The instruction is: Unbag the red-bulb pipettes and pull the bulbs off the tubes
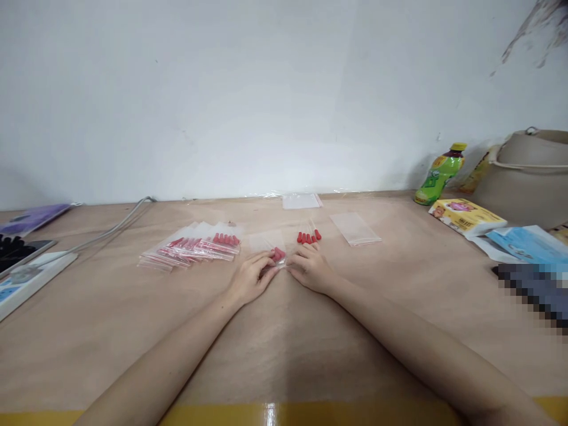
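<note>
A small clear zip bag lies flat in front of me with a few red bulb-ended pieces in or on it, which look like droppers. My left hand closes on the near left edge of this bag, thumb and fingers pinching. At the bag's near right corner my right hand has its fingers bent together, seemingly gripping the edge. Just beyond the right fingers lie several loose red-bulbed droppers, with thin clear stems faintly visible. To the left, overlapping filled zip bags hold more red bulbs.
Flat zip bags lie at right, and another stack by the wall. A green bottle, yellow tissue pack, blue packet and beige bucket stand right. A power strip with a grey cable is left.
</note>
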Demonstrator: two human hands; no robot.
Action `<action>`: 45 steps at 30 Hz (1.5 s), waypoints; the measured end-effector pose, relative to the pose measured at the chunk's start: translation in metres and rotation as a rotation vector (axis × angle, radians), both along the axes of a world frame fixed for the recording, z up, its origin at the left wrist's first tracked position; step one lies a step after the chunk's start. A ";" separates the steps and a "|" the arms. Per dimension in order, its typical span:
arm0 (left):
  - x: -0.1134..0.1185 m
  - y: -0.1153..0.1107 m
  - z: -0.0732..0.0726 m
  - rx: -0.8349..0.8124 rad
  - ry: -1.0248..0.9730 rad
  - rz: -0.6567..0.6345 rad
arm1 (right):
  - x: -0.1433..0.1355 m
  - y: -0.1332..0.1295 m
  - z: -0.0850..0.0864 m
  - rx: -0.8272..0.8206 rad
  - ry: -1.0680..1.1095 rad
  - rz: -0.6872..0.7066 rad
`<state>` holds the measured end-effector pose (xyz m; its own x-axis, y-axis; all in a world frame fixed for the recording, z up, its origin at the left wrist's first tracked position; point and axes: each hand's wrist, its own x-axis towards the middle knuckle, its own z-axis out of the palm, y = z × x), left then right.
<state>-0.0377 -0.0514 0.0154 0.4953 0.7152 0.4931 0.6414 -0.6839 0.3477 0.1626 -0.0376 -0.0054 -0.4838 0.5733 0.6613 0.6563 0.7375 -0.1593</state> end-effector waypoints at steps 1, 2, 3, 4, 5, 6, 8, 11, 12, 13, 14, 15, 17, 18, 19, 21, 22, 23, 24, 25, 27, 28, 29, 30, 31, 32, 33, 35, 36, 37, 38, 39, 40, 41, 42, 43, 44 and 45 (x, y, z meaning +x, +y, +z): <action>0.000 0.001 -0.001 -0.004 -0.006 -0.004 | -0.001 0.000 0.001 0.022 -0.008 0.009; 0.000 0.002 -0.001 -0.010 -0.011 -0.007 | -0.002 -0.001 0.001 0.042 -0.014 0.017; 0.000 0.003 -0.002 -0.016 -0.013 -0.007 | -0.002 -0.001 0.002 0.059 -0.017 0.021; 0.001 0.004 -0.003 -0.018 -0.012 -0.003 | -0.002 -0.001 0.002 0.073 -0.018 0.024; 0.001 0.005 -0.003 -0.016 -0.007 0.003 | -0.002 -0.002 0.002 0.083 -0.021 0.027; 0.001 0.006 -0.003 -0.009 0.001 0.013 | -0.001 -0.002 0.001 0.090 -0.027 0.030; 0.002 0.007 -0.003 0.014 0.021 0.035 | -0.001 -0.002 0.001 0.101 -0.052 0.039; 0.004 0.007 -0.002 0.049 0.042 0.053 | -0.003 -0.001 0.001 0.111 -0.090 0.039; 0.004 0.007 -0.001 0.054 0.048 0.052 | -0.005 0.000 0.002 0.111 -0.098 0.033; 0.004 0.006 -0.001 0.055 0.053 0.050 | -0.007 0.001 0.002 0.111 -0.102 0.022; 0.004 0.006 -0.001 0.054 0.058 0.049 | -0.010 0.001 0.003 0.111 -0.106 0.010; 0.004 0.006 -0.001 0.052 0.061 0.051 | -0.012 0.002 0.003 0.111 -0.110 -0.003; 0.003 0.007 -0.002 0.047 0.068 0.052 | -0.017 0.003 0.005 0.118 -0.119 -0.023; 0.003 0.007 -0.002 0.046 0.072 0.053 | -0.018 0.003 0.005 0.122 -0.124 -0.029; 0.003 0.008 -0.002 0.045 0.079 0.053 | -0.019 0.003 0.005 0.124 -0.128 -0.032; 0.002 0.009 -0.003 0.046 0.099 0.043 | -0.020 0.004 0.005 0.112 -0.140 -0.021; 0.002 0.010 -0.003 0.045 0.109 0.035 | -0.021 0.004 0.004 0.097 -0.144 -0.004; 0.003 0.009 -0.003 0.039 0.117 0.028 | -0.021 0.004 0.004 0.075 -0.141 0.016; 0.003 0.009 -0.002 0.030 0.120 0.024 | -0.021 0.004 0.003 0.047 -0.134 0.041; 0.004 0.008 -0.003 0.019 0.118 0.027 | -0.021 0.004 0.003 0.017 -0.123 0.066; 0.005 0.006 -0.003 -0.002 0.111 0.056 | -0.021 0.003 0.003 -0.034 -0.102 0.108; 0.006 0.005 -0.003 -0.006 0.110 0.079 | -0.022 0.003 0.003 -0.048 -0.098 0.123; 0.006 0.004 -0.004 -0.006 0.113 0.102 | -0.022 0.003 0.004 -0.051 -0.100 0.135; 0.007 0.003 -0.005 -0.005 0.118 0.123 | -0.023 0.003 0.005 -0.044 -0.104 0.146; 0.007 0.002 -0.005 -0.002 0.125 0.138 | -0.023 0.003 0.006 -0.035 -0.108 0.154; 0.007 0.002 -0.006 0.000 0.130 0.146 | -0.023 0.003 0.006 -0.025 -0.108 0.160; 0.007 0.001 -0.006 0.002 0.132 0.153 | -0.024 0.003 0.006 -0.020 -0.108 0.167; 0.007 0.001 -0.006 0.010 0.122 0.181 | -0.024 0.002 0.005 -0.022 -0.108 0.199; 0.007 0.001 -0.005 0.020 0.107 0.210 | -0.024 0.002 0.005 -0.026 -0.111 0.226; 0.006 0.001 -0.005 0.027 0.090 0.240 | -0.024 0.001 0.005 -0.029 -0.112 0.254; 0.006 0.000 -0.004 0.026 0.072 0.262 | -0.023 0.000 0.005 -0.033 -0.104 0.281; 0.005 0.000 -0.003 0.020 0.056 0.274 | -0.022 -0.002 0.006 -0.040 -0.084 0.306; 0.004 -0.001 -0.003 0.008 0.040 0.276 | -0.020 -0.004 0.008 -0.056 -0.056 0.330; 0.002 -0.001 -0.002 -0.003 0.024 0.263 | -0.018 -0.006 0.009 -0.080 -0.023 0.351; 0.001 -0.002 -0.001 -0.011 0.011 0.236 | -0.015 -0.008 0.010 -0.114 0.012 0.366; -0.001 -0.001 0.000 -0.015 0.002 0.199 | -0.012 -0.009 0.011 -0.155 0.044 0.374; -0.003 0.000 0.000 -0.018 -0.002 0.156 | -0.010 -0.009 0.011 -0.196 0.073 0.370; -0.006 0.001 0.000 -0.025 0.002 0.112 | -0.008 -0.010 0.010 -0.235 0.110 0.340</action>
<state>-0.0434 -0.0503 0.0156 0.4127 0.7784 0.4731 0.7139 -0.5990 0.3627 0.1548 -0.0471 0.0051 -0.6056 0.5342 0.5898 0.3515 0.8445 -0.4040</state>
